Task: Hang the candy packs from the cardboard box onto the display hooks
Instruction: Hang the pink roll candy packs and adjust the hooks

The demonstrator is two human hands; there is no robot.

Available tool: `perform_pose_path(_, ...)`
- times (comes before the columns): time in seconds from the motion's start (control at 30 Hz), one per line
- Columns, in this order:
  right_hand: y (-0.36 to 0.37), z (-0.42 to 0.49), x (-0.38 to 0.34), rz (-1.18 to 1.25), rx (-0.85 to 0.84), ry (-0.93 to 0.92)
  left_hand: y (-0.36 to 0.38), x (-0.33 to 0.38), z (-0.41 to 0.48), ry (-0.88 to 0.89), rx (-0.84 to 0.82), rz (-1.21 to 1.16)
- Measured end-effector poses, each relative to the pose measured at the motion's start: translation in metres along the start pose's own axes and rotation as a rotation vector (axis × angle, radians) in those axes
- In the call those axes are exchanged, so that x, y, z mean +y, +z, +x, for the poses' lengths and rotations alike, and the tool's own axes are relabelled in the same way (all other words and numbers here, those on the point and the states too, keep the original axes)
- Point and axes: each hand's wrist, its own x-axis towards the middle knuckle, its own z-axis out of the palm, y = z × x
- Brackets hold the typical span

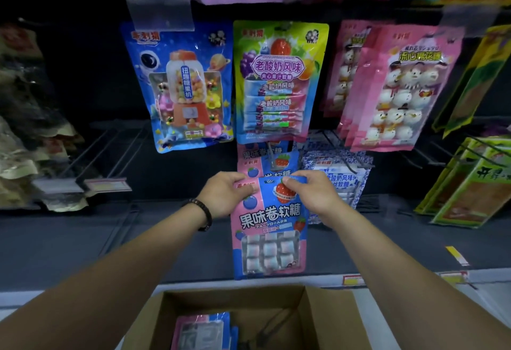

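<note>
A pink-and-blue candy pack hangs upright in front of the lower display row, held by its top edge. My left hand pinches its top left corner, and my right hand pinches the top right near the strawberry picture. Just behind it, more packs of the same kind hang on a display hook. Below, the open cardboard box holds a few more of these packs at its left side.
Above hang a blue gumball-machine pack, a green yoghurt-candy pack and pink marshmallow packs. White-blue packs hang right of the hook. Bare wire hooks jut out at the left; green packs hang far right.
</note>
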Motion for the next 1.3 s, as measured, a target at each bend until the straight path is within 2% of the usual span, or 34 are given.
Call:
perform_pose_path(0.23,0.003,0.029,0.014,-0.12,0.25,-0.062,0.023,-0.007,0.039,-0.043,0.147,-0.049)
perform_pose_path(0.33,0.005,0.038,0.007,-0.125,0.256,-0.068,0.024,-0.006,0.047,-0.027,0.196,-0.044)
perform_pose_path(0.67,0.015,0.043,0.024,-0.145,0.264,-0.039,0.022,-0.018,0.054,-0.054,0.193,0.081)
perform_pose_path(0.87,0.029,0.048,0.022,-0.11,0.396,0.003,0.026,-0.017,0.075,-0.074,0.294,0.148)
perform_pose_path(1.03,0.032,0.045,0.021,-0.181,0.497,-0.111,0.032,-0.014,0.094,-0.121,0.372,0.147)
perform_pose_path(1.13,0.03,0.045,0.025,-0.191,0.491,-0.12,0.034,-0.014,0.103,-0.135,0.396,0.145)
perform_pose_path(1.3,0.032,0.041,0.037,-0.203,0.389,-0.087,0.032,-0.014,0.107,-0.156,0.4,0.162)
